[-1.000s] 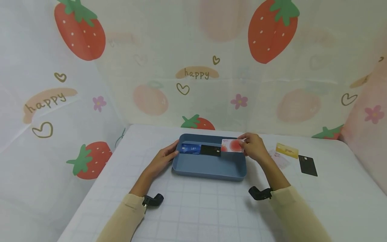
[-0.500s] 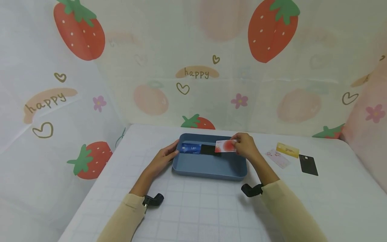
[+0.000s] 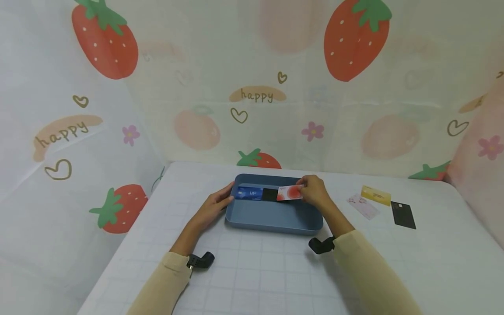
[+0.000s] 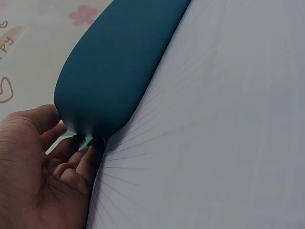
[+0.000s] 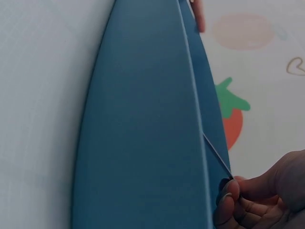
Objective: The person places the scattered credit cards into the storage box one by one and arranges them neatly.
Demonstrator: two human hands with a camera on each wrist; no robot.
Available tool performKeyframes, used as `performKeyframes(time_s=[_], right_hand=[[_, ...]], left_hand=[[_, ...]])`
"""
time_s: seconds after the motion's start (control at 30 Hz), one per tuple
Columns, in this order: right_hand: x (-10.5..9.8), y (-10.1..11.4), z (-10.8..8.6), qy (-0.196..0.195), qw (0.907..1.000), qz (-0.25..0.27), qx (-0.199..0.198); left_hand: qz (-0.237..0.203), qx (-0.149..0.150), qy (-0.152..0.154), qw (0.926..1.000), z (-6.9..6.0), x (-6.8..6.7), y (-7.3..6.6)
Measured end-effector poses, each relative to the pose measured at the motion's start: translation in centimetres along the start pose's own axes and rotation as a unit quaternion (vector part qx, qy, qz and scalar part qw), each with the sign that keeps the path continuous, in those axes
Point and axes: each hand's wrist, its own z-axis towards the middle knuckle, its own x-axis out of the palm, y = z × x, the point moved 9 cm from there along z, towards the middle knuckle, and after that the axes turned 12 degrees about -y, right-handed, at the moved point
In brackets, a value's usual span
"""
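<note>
Surface (image 3: 260,280) meets backdrop (image 3: 197,65). Left hand (image 3: 210,208) holds tray (image 3: 271,215) by left edge; right hand (image 3: 315,190) pinches red-white card (image 3: 288,193). Head view alone: 3 loose cards (image 3: 403,215).

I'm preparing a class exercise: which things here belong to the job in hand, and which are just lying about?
In the job:
blue tray, left hand holding it
blue VIP card and inner black card, inside it
red-and-white card, pinched by the right hand

Lying about, possibly needed too:
yellow card
pale pink card
outer black card
</note>
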Motion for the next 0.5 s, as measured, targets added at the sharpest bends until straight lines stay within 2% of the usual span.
performKeyframes(time_s=[0.17,0.33,0.5], right_hand=[[0.44,-0.41,0.17,0.001,0.9999,0.004,0.011],[0.77,-0.81,0.16,0.009,0.9993,-0.024,0.027],[0.94,-0.56,0.17,0.004,0.9982,-0.06,0.003]], left_hand=[[0.001,0.001,0.0,1.0,0.1,0.01,0.1],[-0.003,-0.001,-0.001,1.0,0.11,0.06,0.15],[-0.003,-0.004,-0.002,1.0,0.12,0.02,0.24]])
